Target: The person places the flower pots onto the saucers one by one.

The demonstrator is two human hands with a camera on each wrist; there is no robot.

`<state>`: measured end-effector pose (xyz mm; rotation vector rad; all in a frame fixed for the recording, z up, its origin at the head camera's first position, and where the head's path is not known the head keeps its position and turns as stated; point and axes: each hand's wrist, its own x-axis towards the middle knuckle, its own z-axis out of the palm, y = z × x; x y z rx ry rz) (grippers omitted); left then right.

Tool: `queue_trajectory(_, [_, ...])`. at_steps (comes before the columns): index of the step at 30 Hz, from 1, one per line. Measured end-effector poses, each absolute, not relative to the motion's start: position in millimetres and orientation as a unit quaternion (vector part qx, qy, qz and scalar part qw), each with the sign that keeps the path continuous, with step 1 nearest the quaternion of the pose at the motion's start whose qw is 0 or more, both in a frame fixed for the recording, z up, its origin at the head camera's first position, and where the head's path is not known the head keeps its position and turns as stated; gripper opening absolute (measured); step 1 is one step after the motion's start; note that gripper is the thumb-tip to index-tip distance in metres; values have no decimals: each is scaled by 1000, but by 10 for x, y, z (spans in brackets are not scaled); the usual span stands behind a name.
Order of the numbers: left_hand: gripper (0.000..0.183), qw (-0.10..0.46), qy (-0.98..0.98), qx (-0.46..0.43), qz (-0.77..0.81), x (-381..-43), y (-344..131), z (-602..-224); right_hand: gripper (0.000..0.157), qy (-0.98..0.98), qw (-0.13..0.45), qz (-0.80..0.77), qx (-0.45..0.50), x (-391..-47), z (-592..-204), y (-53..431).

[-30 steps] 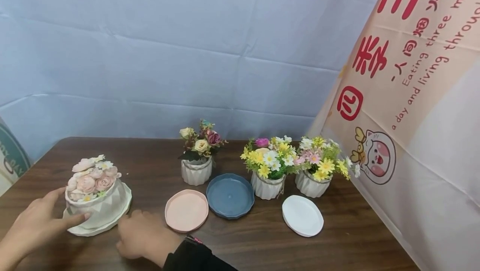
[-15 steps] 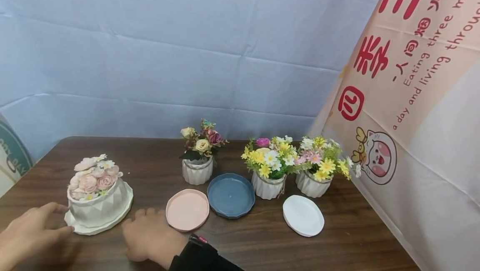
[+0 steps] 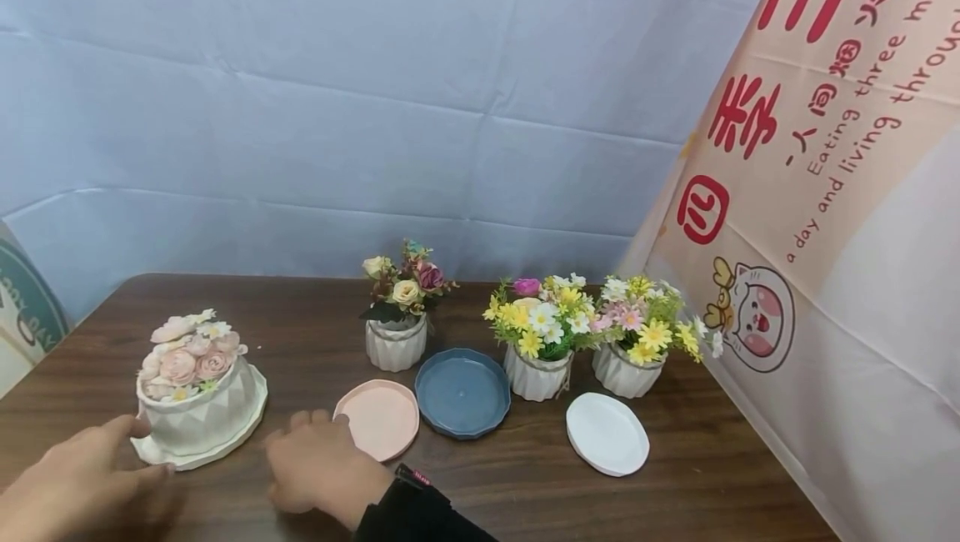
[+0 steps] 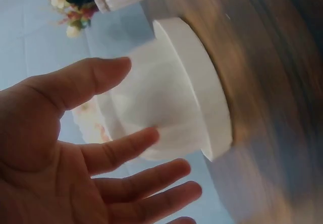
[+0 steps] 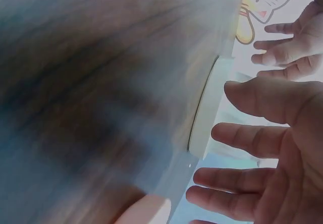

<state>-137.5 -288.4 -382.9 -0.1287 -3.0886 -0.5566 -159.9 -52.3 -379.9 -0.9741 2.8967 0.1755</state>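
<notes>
At the left of the table, a white faceted pot point(image 3: 198, 424) filled with pale pink roses and small daisies stands on a cream scalloped saucer point(image 3: 257, 405). My left hand point(image 3: 78, 475) is at the near left of the saucer, thumb and fingers spread. In the left wrist view, the fingers of that left hand point(image 4: 65, 158) reach loosely toward the pot point(image 4: 151, 93) and hold nothing. My right hand point(image 3: 318, 467) is low over the table between the saucer and a pink plate point(image 3: 382, 417), overlapping the plate's left edge. The right wrist view shows this right hand point(image 5: 287, 148) with extended fingers.
A blue plate point(image 3: 462, 392) sits right of the pink one, and a white plate point(image 3: 607, 434) farther right. Behind stand a potted rose bunch point(image 3: 396, 342) and two daisy pots, one in the middle point(image 3: 537, 371) and one at right point(image 3: 627, 368). Pale cloth point(image 3: 337, 108) hangs behind.
My left hand has let go of the flower pot and drawn back toward the near left. The right hand has shifted right, from the saucer's side to the pink plate's edge.
</notes>
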Motion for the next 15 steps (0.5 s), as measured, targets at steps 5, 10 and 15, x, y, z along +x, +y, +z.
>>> queue_trajectory(5, [60,-50,-981,-49,-183,-1333,-2748,-3787,30,946,35,49,-319,-1623,-3781,-417])
queue_trajectory(10, [54,-25,-978,-79,-192,-1293,-2601,-3801,31,948,42,44,-313,-1660,-3763,-279])
queue_trajectory(15, [54,5,-971,-141,-194,-1312,-2498,-3862,35,953,40,45,-297,-1698,-3741,-175])
